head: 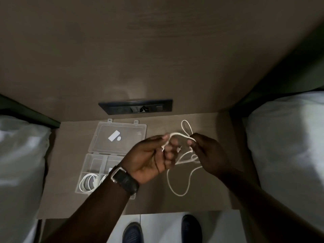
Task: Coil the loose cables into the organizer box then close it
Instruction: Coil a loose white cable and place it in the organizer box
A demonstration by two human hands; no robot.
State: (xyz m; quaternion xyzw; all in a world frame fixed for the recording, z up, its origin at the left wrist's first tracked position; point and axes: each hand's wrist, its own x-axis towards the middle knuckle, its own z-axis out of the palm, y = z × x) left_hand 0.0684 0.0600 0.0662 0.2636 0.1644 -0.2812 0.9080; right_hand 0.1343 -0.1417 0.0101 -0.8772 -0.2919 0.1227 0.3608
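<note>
A clear plastic organizer box (91, 160) lies open on the bedside table (70, 204), its lid (122, 137) flat toward the wall. A coiled white cable (86, 182) sits in its front left compartment. A loose white cable (178, 188) hangs between my hands above the table, right of the box. My left hand (150, 158), palm up with a watch on the wrist, pinches the cable near one end. My right hand (205, 151) pinches it further along, with a loop (186, 127) standing up behind the fingers. The rest trails down in loops onto the table.
A black socket panel (135, 106) is set in the wall behind the table. White bedding lies on the left (21, 155) and on the right (287, 146). My two dark shoes (191, 227) stand on the white floor below the table's front edge.
</note>
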